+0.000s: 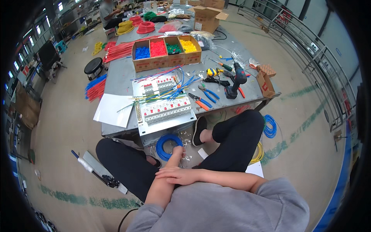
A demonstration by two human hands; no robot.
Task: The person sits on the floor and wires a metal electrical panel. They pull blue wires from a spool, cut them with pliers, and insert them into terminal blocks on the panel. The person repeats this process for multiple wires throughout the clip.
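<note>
My left hand (179, 151) hangs low between my knees with its fingers curled, beside a coil of blue wire (161, 154) on the floor. Whatever those fingers hold, if anything, is hidden. Across my left forearm lies my right hand (177, 176), flat with its fingers stretched out and nothing in it. In front of me a metal panel with rows of circuit breakers (166, 109) sits at the table's near edge. Loose blue, yellow and red wires (170, 94) lie across the panel.
Cutting pliers (208, 92), wire strippers (200, 101), a cordless drill (236, 81) and a tape measure (213, 72) lie on the grey table (116, 83). Behind the panel stands a divided cardboard box (170, 61) of coloured small parts. A black stool (93, 66) stands left.
</note>
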